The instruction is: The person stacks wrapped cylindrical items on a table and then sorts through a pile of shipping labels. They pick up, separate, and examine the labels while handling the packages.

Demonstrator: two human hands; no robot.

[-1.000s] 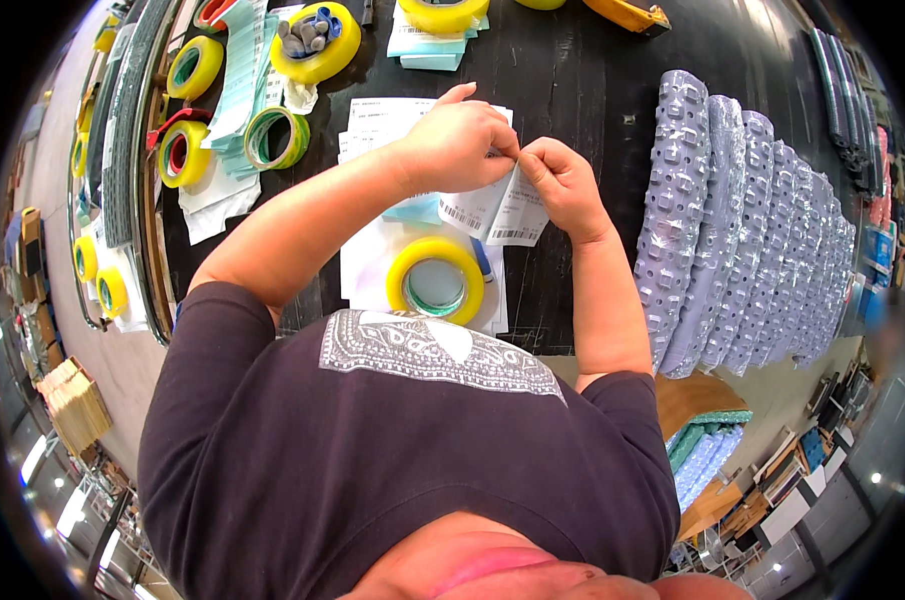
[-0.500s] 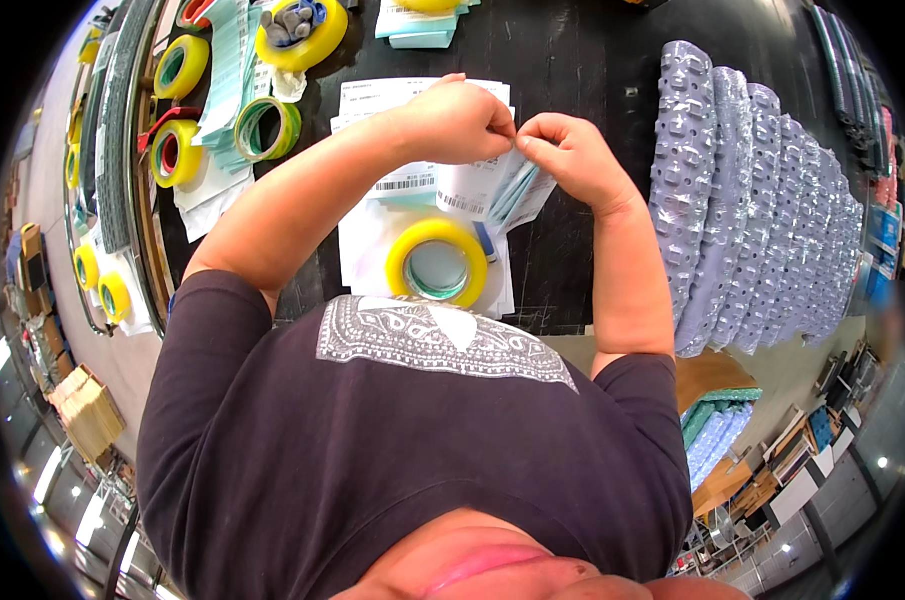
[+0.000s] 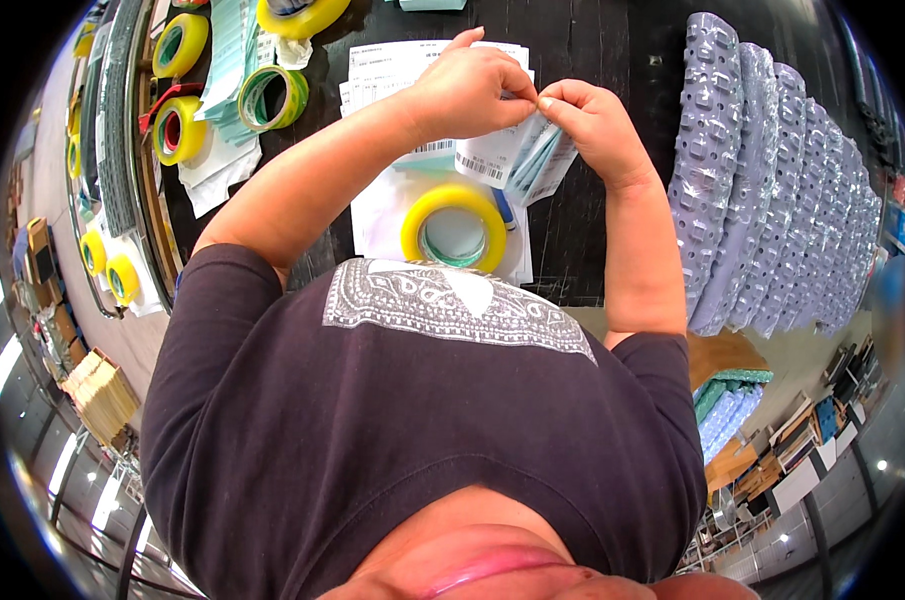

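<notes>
My left hand [image 3: 480,92] and my right hand [image 3: 600,128] meet over the papers, their fingertips pinched together at the top edge of a folded strip of barcode labels [image 3: 540,168]. White label faces and pale blue-green backing show below the fingers. Exactly where each finger grips is too small to make out. Beneath lie printed paper sheets [image 3: 377,68]. Closer to me, a roll of yellow tape [image 3: 422,222] rests flat on white paper, with a blue pen-like object [image 3: 504,208] beside it.
Wrapped grey-purple studded rolls [image 3: 707,150] stand in a row on the right of the black table [image 3: 582,245]. To the left are a green-yellow tape roll [image 3: 294,103], a tape dispenser with a red part [image 3: 177,130], more tape [image 3: 179,45] and a pale blue label strip [image 3: 230,75].
The view has shifted a little, so the table's things sit higher in it. Both hands stay together at the label strip, pinching it much as before.
</notes>
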